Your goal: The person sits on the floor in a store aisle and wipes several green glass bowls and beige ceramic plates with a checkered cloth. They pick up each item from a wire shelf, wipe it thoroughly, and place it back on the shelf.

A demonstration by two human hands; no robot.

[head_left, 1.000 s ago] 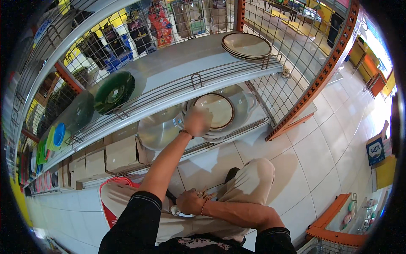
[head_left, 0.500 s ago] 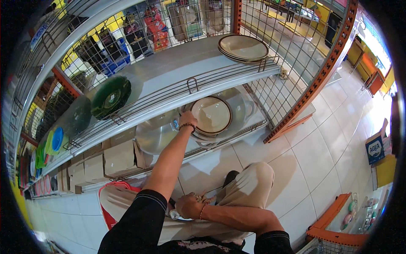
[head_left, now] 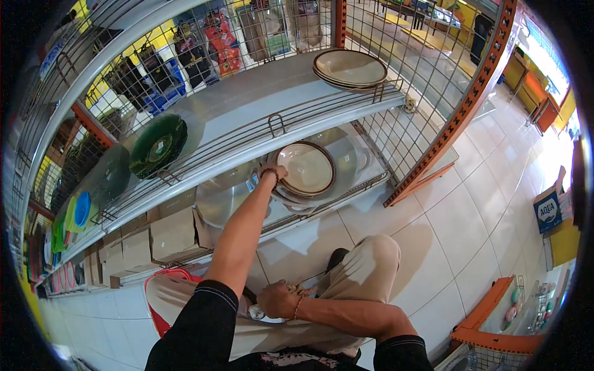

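Note:
My left hand (head_left: 272, 171) reaches onto the lower shelf and closes on the left rim of a cream plate (head_left: 304, 168) with a brown edge. Its thumb lies over the rim; the other fingers are partly hidden. The plate rests on top of a stack, inside or over a wide, shiny metal basin (head_left: 346, 156). Close to my lap, my right hand (head_left: 278, 301) is curled closed near a crumpled beige-brown bit of material (head_left: 301, 289). What it grips is hidden by the fingers.
Above, the upper shelf (head_left: 235, 105) carries stacked brown-rimmed plates (head_left: 350, 67) and a green dish (head_left: 158, 146). Its wire front rail (head_left: 276, 125) overhangs my left arm. Cardboard boxes (head_left: 179, 235) line the lower shelf leftward. An orange upright (head_left: 455, 117) with wire mesh bounds the right end.
My left hand has shifted slightly on the plate's rim, with the thumb now showing over it. The whole view has moved a little; my right hand stays put.

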